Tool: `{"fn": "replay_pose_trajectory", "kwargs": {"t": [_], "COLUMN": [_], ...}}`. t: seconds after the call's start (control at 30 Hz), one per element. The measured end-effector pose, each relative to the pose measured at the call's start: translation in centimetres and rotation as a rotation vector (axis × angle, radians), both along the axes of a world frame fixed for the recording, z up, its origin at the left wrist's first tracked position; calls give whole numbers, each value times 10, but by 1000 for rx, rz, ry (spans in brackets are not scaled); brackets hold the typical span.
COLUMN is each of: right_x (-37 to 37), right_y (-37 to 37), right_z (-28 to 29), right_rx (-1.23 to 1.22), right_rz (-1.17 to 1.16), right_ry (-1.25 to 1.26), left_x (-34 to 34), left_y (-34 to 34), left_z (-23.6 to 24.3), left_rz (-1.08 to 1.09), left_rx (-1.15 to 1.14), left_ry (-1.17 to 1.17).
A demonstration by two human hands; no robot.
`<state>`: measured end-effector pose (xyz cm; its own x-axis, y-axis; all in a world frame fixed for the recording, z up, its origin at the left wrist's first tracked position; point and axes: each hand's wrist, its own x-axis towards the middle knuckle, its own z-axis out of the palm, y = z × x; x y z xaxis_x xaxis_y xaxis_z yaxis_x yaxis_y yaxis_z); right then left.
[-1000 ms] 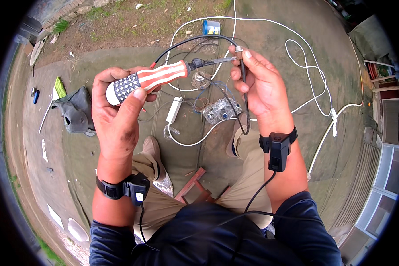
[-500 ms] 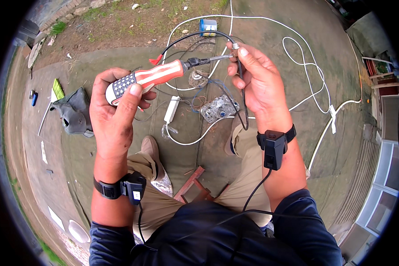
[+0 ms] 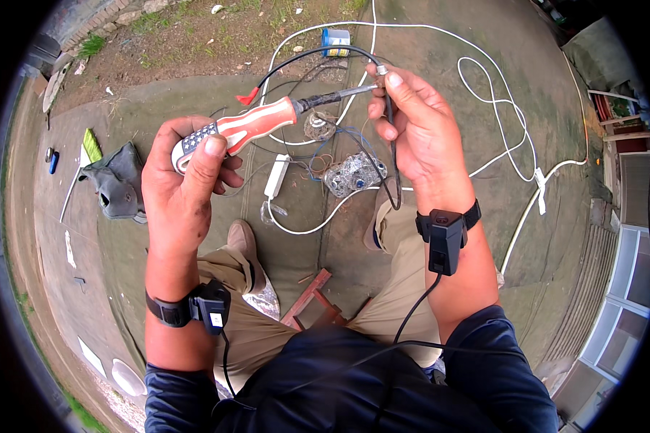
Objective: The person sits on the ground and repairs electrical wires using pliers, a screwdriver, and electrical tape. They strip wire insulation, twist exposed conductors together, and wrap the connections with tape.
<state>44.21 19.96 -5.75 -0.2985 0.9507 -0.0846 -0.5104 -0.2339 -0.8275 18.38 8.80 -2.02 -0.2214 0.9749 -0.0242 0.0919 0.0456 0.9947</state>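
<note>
My left hand (image 3: pixel 184 162) is closed around the handle of a screwdriver (image 3: pixel 260 124). The handle is red and white with dark blue starred panels; black wrapping covers the upper shank. Its bare metal tip meets or nearly meets a small metal fitting (image 3: pixel 381 71) pinched in my right hand (image 3: pixel 419 115). Whether the tip touches it I cannot tell. A black cable (image 3: pixel 303 55) arcs left from the fitting to a red end piece (image 3: pixel 248 96), and more black cable hangs in a loop below my right fingers.
On the green ground cloth lie a plastic-wrapped bundle (image 3: pixel 355 175), a round coil (image 3: pixel 319 125), a white power strip (image 3: pixel 276 175) and a long white cable (image 3: pixel 495 103). A blue can (image 3: pixel 336 42) stands farther off. Left are a grey bag (image 3: pixel 115 184) and a red-brown wooden frame (image 3: pixel 307 299) between my feet.
My left hand has shifted slightly left and the screwdriver has rolled a little in its grip. My right hand still pinches the fitting, almost unmoved.
</note>
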Motion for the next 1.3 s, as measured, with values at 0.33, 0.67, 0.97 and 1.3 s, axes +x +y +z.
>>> {"fn": "replay_pose_trajectory", "kwargs": {"t": [0.33,0.67,0.97,1.3], "right_x": [-2,-4,-4,-7], "right_y": [-1,-2,-2,-3], "right_z": [0,1,2,0], "right_rx": [-26,-26,-13,-9], "right_rz": [-8,-6,1,22], "right_ry": [-8,26,40,16], "left_x": [3,2,9,3], "left_y": [6,4,-7,-4], "left_z": [-7,-5,6,8], "left_rz": [-67,-44,39,70], "left_rx": [501,519,82,146], "left_ry": [281,390,152,136]}}
